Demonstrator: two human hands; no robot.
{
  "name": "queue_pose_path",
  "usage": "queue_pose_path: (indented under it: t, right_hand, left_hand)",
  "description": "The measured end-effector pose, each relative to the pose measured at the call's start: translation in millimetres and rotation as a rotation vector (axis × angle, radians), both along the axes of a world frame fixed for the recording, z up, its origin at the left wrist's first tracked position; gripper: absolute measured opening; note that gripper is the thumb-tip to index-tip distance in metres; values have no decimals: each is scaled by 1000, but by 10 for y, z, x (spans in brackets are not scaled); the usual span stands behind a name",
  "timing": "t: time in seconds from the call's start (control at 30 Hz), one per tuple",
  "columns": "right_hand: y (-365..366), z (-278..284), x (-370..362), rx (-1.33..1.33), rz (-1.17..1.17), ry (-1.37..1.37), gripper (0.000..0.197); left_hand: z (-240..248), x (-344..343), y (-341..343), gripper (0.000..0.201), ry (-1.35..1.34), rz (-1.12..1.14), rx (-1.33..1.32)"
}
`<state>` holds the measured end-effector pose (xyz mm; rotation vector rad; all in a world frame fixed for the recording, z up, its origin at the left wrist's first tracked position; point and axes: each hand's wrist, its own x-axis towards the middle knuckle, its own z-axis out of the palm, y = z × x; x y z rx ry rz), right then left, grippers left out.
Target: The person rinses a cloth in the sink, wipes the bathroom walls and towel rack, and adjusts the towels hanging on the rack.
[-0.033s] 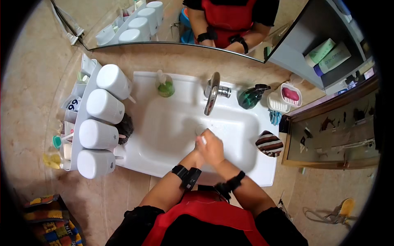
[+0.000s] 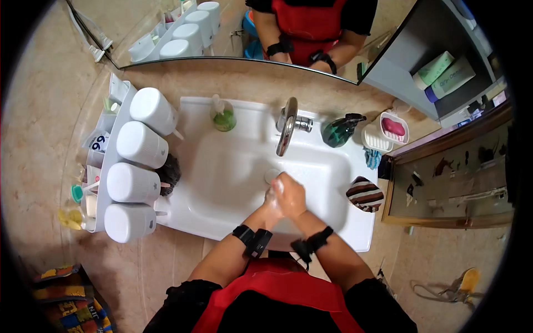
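Observation:
My left hand (image 2: 271, 206) and my right hand (image 2: 291, 195) are pressed together over the white sink basin (image 2: 216, 183). The right hand lies on top, its fingers curled round the left. White lather shows between them and on the left hand's back. Most of the left fingers are hidden beneath the right hand. Just beyond the fingertips is the round drain (image 2: 271, 176). A chrome faucet (image 2: 287, 127) stands at the back rim, apart from the hands, and no stream of water shows under it.
A green-tinted pump bottle (image 2: 224, 117) and a dark green bottle (image 2: 340, 132) flank the faucet. At right are a soap dish with pink soap (image 2: 393, 127) and a striped cloth pad (image 2: 365, 194). White cups (image 2: 133, 182) hang from a rack at left. A mirror (image 2: 233, 33) spans the back.
The hands rub against each other: the right hand has turned slightly on the left, and more of the lathered left hand shows. Nothing else has moved.

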<state>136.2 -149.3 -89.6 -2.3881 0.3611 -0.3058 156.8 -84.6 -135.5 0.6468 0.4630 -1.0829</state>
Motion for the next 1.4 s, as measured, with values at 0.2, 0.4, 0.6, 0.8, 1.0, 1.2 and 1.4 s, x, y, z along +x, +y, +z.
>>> queue_pose_path:
  t: [0.2, 0.4, 0.6, 0.8, 1.0, 1.2, 1.4]
  right_hand:
    - [-9, -127, -62, 12, -45, -56, 20]
    - [-106, -12, -42, 67, -73, 105, 17]
    - [-40, -212, -107, 102, 7, 91, 19]
    - [-686, -641, -176, 955, -239, 112, 10]
    - [-1204, -413, -492, 1455, -398, 10, 14]
    - [-1191, -46, -453, 1563, -342, -144, 22]
    - [-815, 6, -291, 1469, -68, 119, 46]
  left_hand:
    - [-294, 53, 219, 44, -39, -102, 22]
    - [-233, 15, 118, 35, 28, -127, 128]
    - [-238, 42, 83, 28, 31, -71, 93]
    - [-273, 137, 114, 30, -20, -83, -34]
    - [-33, 528, 438, 23, -155, -125, -7]
    - [33, 581, 581, 36, -287, -187, -3]
    - [102, 485, 244, 31, -258, -287, -133]
